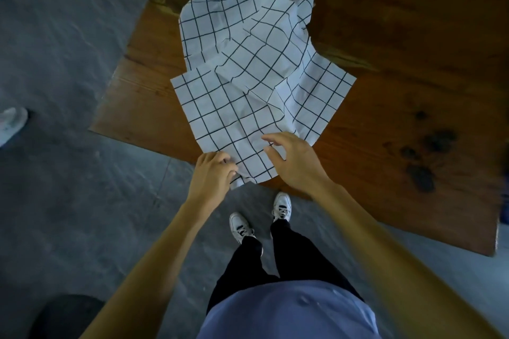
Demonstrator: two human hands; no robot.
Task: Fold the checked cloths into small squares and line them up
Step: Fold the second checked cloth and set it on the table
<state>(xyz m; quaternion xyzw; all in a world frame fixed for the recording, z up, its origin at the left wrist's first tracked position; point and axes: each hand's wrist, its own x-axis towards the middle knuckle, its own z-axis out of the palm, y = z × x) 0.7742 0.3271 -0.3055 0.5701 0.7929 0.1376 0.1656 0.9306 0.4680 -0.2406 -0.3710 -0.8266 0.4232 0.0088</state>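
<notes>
Checked cloth [248, 82] sprawled rumpled across bench [399, 49], near corner over the edge. Left hand [212, 173] pinching that corner for a pull-flat; right hand [292, 158] spread loosely above, empty.

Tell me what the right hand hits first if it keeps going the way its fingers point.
The right hand would most likely meet the checked cloth, though its height above the cloth is unclear.
</notes>
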